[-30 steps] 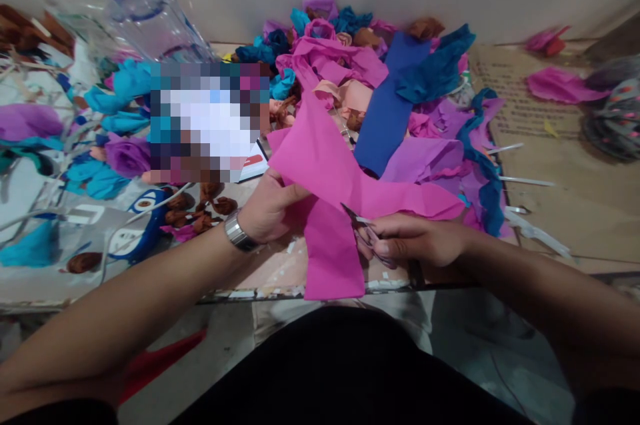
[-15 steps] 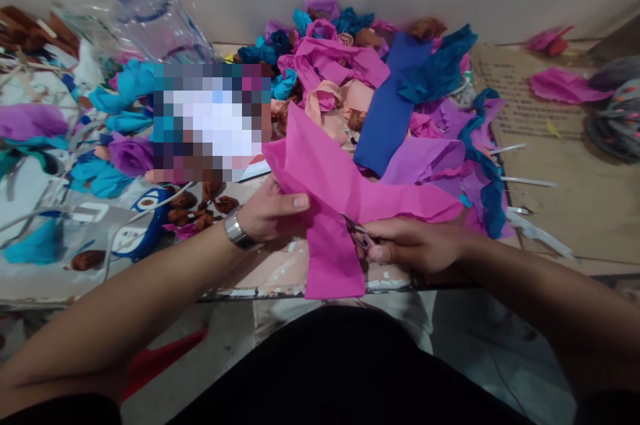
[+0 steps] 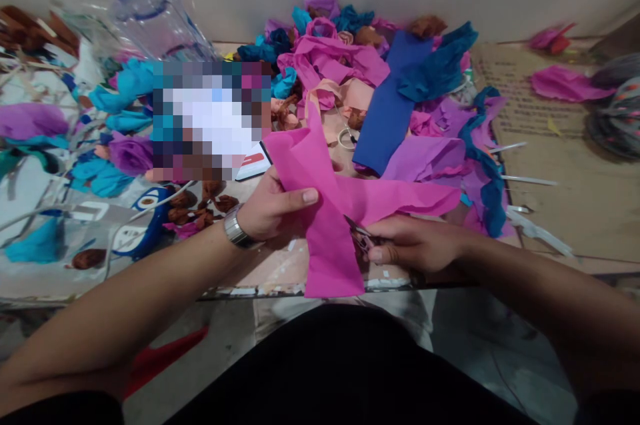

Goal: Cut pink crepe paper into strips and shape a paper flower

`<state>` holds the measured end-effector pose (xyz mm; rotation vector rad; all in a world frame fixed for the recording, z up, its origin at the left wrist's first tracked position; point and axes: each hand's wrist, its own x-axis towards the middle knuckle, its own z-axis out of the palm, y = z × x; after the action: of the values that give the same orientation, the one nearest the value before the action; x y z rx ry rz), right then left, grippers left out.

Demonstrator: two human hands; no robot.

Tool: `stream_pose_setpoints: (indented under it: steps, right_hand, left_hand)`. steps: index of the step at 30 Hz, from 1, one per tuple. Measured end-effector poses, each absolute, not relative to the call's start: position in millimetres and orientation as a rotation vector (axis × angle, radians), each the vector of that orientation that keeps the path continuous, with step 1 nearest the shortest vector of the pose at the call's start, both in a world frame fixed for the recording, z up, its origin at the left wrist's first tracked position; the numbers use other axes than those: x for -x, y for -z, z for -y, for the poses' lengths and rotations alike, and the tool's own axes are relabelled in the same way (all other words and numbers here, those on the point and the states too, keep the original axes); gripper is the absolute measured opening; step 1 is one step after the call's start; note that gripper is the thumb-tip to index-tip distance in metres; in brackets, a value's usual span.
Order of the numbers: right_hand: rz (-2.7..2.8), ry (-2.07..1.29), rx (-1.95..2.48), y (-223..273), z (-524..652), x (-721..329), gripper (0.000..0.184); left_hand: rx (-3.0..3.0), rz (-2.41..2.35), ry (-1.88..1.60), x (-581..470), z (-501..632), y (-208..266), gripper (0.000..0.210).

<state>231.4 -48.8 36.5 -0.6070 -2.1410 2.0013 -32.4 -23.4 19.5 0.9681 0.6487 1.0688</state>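
Observation:
A bright pink sheet of crepe paper (image 3: 330,238) hangs between my hands, its lower end reaching past the table's front edge. My left hand (image 3: 280,208) grips it at the left, thumb on top and the other fingers hidden behind it. My right hand (image 3: 417,242) is closed around the handles of small scissors (image 3: 361,236). Their blades lie against the right side of the pink paper. One strip of that paper stretches right above my right hand, and a folded flap stands up at the upper left.
Crumpled pink, purple and teal paper pieces (image 3: 340,58) are heaped behind, beside a blue paper strip (image 3: 387,112). A clear bottle (image 3: 155,18) stands back left. A pixelated phone-like object (image 3: 255,162) lies near my left hand. Brown cardboard (image 3: 545,205) covers the right side.
The upper flap of pink paper has narrowed and folded over, uncovering more of the pile and a wire loop behind it. My left hand has shifted slightly right; the scissors have barely moved.

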Motion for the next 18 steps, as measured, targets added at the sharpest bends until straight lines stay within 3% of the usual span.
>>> stream_pose_setpoints:
  steps: [10, 18]
  right_hand:
    - [2.119, -1.787, 0.629, -25.2, 48.9, -227.5, 0.032]
    - [1.898, -2.017, 0.78, -27.5, 55.7, -223.8, 0.028]
  left_hand:
    - [-0.957, -0.777, -1.136, 31.6, 19.1, -8.3, 0.028]
    - [-0.944, -0.812, -1.066, 31.2, 17.9, -7.0, 0.028]
